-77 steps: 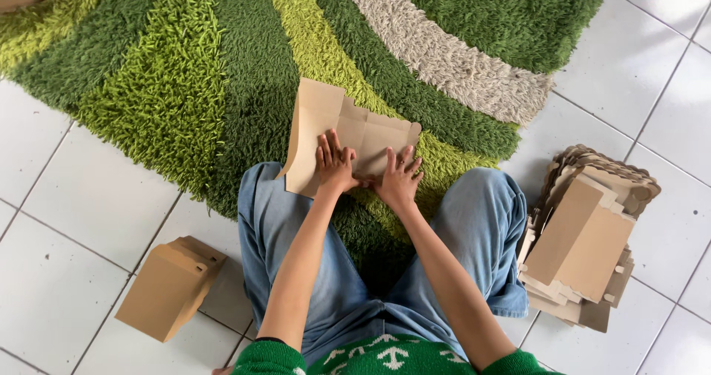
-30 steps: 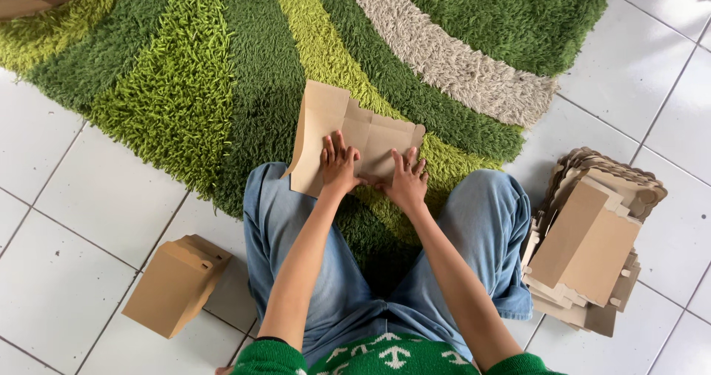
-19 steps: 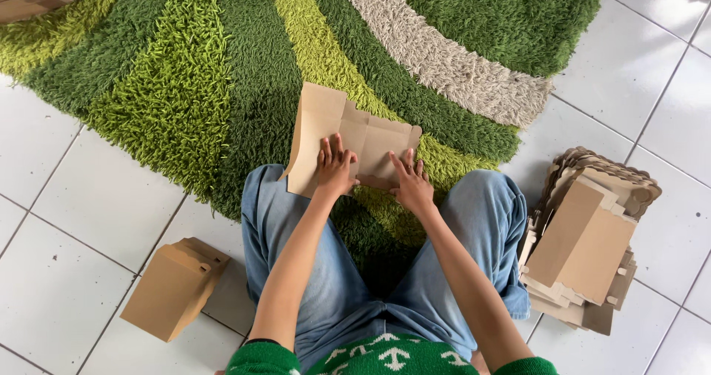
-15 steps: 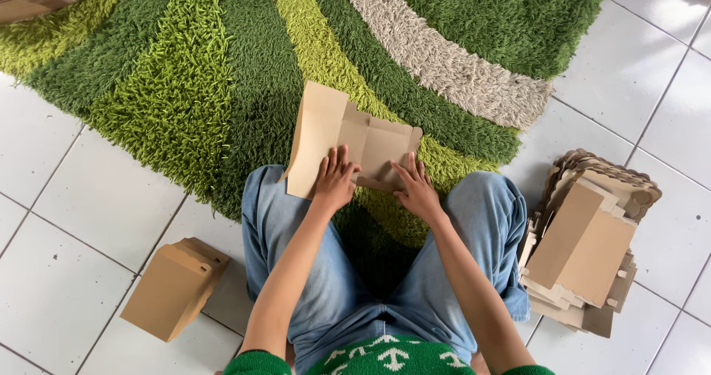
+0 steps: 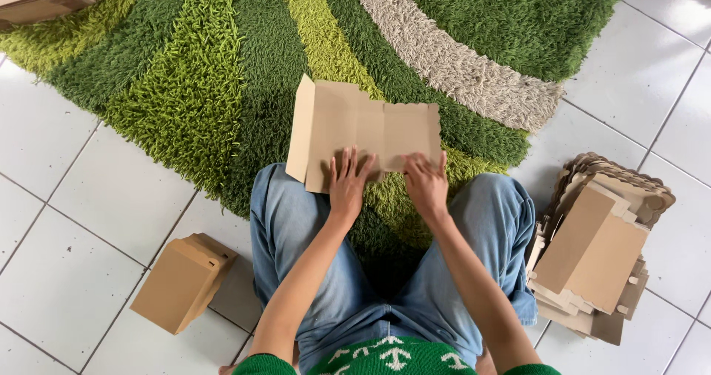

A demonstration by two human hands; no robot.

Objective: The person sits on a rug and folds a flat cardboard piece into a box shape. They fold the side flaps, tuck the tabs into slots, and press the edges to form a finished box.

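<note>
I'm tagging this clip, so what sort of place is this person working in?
Probably a room at home: a shaggy green rug lies on white floor tiles, and the person sits there with a stack of flat cardboard beside them.

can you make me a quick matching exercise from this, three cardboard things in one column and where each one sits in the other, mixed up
Things:
1. flat cardboard sheet
2. folded box
3. stack of flat blanks

Places:
a. on the white tiles by the person's right knee
b. on the green rug, under both hands
c. on the white tiles by the person's left knee

Pairs: 1-b, 2-c, 3-a
</note>
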